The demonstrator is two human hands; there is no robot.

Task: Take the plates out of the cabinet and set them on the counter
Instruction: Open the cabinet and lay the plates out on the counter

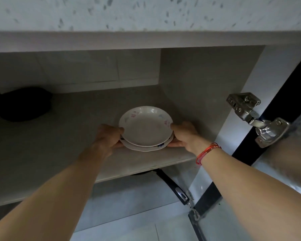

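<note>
Step in hand: retrieval. Your left hand and right hand grip the stacked white floral ceramic plates, apparently two, on the grey cabinet shelf. Next, lift level, withdraw to counter.

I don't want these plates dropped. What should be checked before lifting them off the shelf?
1. Left hand on the stack's left edge: ok.
2. Right hand on the right edge: ok.
3. Fingers under the bottom plate: cannot tell, the plates hide them.
4. Top plate seated on the lower one: ok, though it sits slightly back from centre.
5. Way out over the shelf edge: ok, nothing lies in front of the stack.
6. Open door with its hinge at the right: ok, it stands clear of the right arm.
</note>
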